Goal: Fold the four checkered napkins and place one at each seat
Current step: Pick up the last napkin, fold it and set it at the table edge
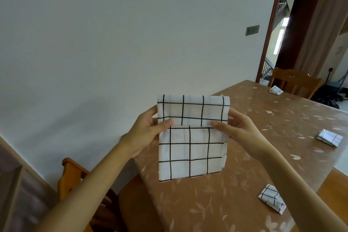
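Gripping napkin [192, 149] at mid-height on both sides, left hand [145, 128] and right hand [239, 128], thumbs in front, fingers curled behind, in the air over table [263, 118]. Best to match grid lines and corners, hold both sides level, then crease flat.

left hand [148, 130] pinching, right hand [239, 128] pinching, raised
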Demonstrator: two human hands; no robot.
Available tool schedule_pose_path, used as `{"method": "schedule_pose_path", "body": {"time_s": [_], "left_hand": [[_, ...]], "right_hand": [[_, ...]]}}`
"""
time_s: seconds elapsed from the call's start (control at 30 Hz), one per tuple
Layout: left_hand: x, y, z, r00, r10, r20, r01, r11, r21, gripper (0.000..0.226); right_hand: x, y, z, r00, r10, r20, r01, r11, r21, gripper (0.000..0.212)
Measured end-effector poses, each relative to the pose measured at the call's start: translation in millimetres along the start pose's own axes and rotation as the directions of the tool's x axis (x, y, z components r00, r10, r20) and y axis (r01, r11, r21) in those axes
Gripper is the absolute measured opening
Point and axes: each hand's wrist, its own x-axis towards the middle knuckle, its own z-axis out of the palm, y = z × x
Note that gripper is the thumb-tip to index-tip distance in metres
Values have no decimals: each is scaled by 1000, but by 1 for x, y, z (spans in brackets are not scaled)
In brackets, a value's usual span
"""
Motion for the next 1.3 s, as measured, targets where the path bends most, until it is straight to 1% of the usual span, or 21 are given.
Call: {"method": "schedule_pose_path", "body": {"time_s": [0.07,0.17,0.27,0.3,0.37,0.43,0.5,0.6,0.67,0.73,0.8,0.87,0.9,0.93,0.97,1.0,1.07,1.1,1.2,1.3], "left_hand": [[2,-1,-1,1000,-7,7,7,1000,-11,37],[3,-1,-4,998,-47,50,52,993,-104,36],[2,4,-5,988,-108,112,129,971,-203,34],[2,5,-5,984,-140,114,163,959,-231,33],[2,5,-8,970,-208,125,238,921,-310,36],[3,3,-11,952,-248,181,299,887,-353,42],[3,1,-11,936,-279,213,332,901,-279,45],[4,-1,-8,937,-285,204,321,932,-170,48],[5,-1,-6,947,-260,189,293,941,-171,49],[5,-1,-6,956,-241,166,273,938,-214,51],[5,0,-6,963,-227,142,258,929,-265,45],[7,-1,-5,971,-217,99,236,929,-283,38],[7,-2,-4,975,-211,75,224,933,-282,37],[7,-2,-3,977,-210,50,215,936,-279,37],[7,-2,-3,978,-206,30,206,938,-278,36],[7,-1,-2,979,-203,16,199,940,-278,35],[5,0,2,981,-193,4,188,948,-255,30],[5,0,3,983,-183,7,179,957,-229,27],[1,4,6,983,-174,52,180,973,-142,23],[-3,4,6,972,-186,143,202,974,-106,24]], "right_hand": [[-2,-1,-2,999,9,46,-7,999,-39,34],[-2,-1,-6,999,-23,-42,22,999,-35,23],[-2,3,-12,990,-65,-125,59,997,-54,17],[-3,4,-13,989,-80,-126,70,994,-81,18],[-4,4,-15,989,-113,-100,98,984,-150,33],[-4,2,-16,987,-139,-83,120,972,-204,42],[-4,2,-13,984,-165,-71,144,961,-235,43],[-4,6,-10,978,-201,-56,177,940,-292,42],[-6,7,-9,977,-207,-54,180,932,-315,37],[-7,8,-10,980,-190,-54,167,943,-286,37],[-8,8,-9,990,-116,-82,102,983,-154,40],[-9,6,-8,994,49,-98,-45,998,50,40],[-10,5,-8,989,128,-72,-118,984,132,49],[-11,5,-8,984,177,-30,-170,971,166,57],[-12,6,-7,981,193,9,-192,970,150,59],[-14,6,-5,982,187,35,-190,976,108,54],[-16,10,-3,988,149,37,-148,989,-10,36],[-16,12,-2,991,132,18,-131,991,-38,34],[-15,14,0,994,98,-58,-100,994,-40,30],[-15,13,1,993,49,-109,-55,997,-59,26]]}}
